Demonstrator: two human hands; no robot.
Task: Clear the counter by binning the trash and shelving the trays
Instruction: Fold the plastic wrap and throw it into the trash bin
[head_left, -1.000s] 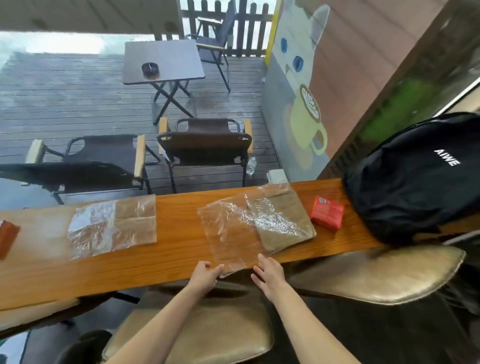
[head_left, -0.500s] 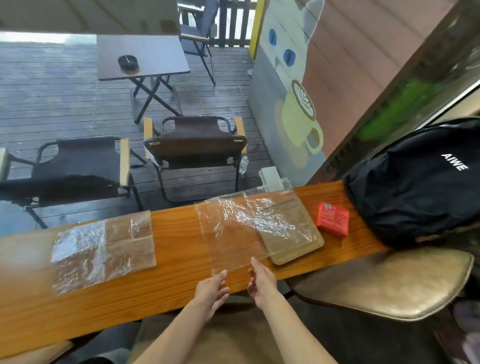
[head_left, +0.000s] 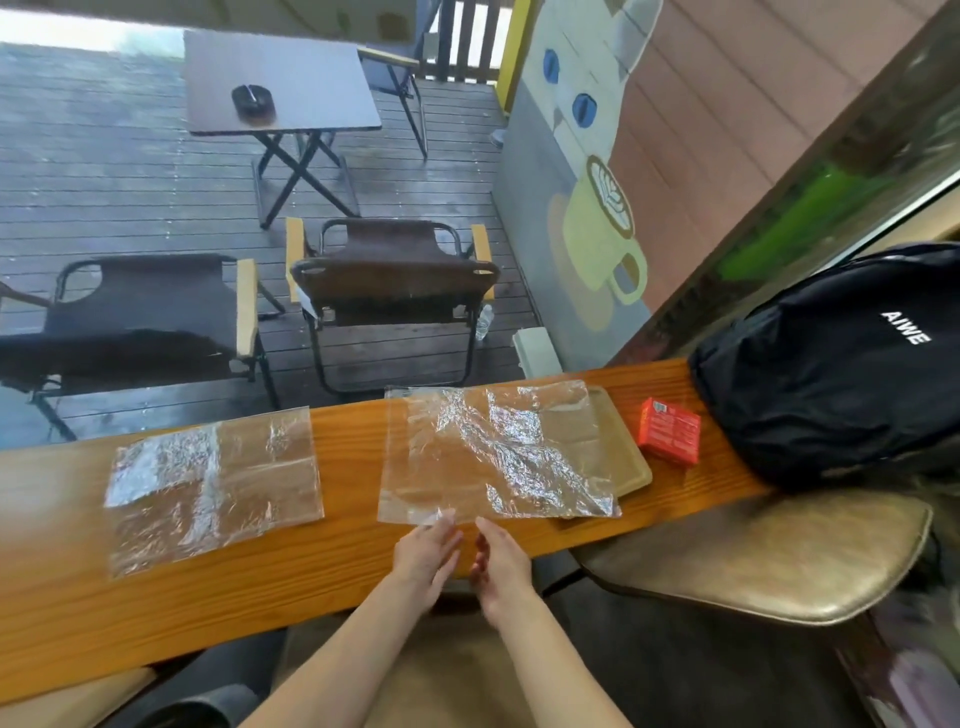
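Wooden counter runs along the edge of a wet deck, with folding chairs beyond it. Since a second ago the crumpled plastic sheet has been spread flatter over the tan tray – earlier it lay bunched. Both hands have drawn back toward the near edge: the left hand has straight fingers just touching the sheet's near hem, while the right hand hangs relaxed, holding nothing. A second sheet lies to the left, a red box beside the tray. Nothing looks binned yet – the sheet likely needs gathering up before the tray can be shelved
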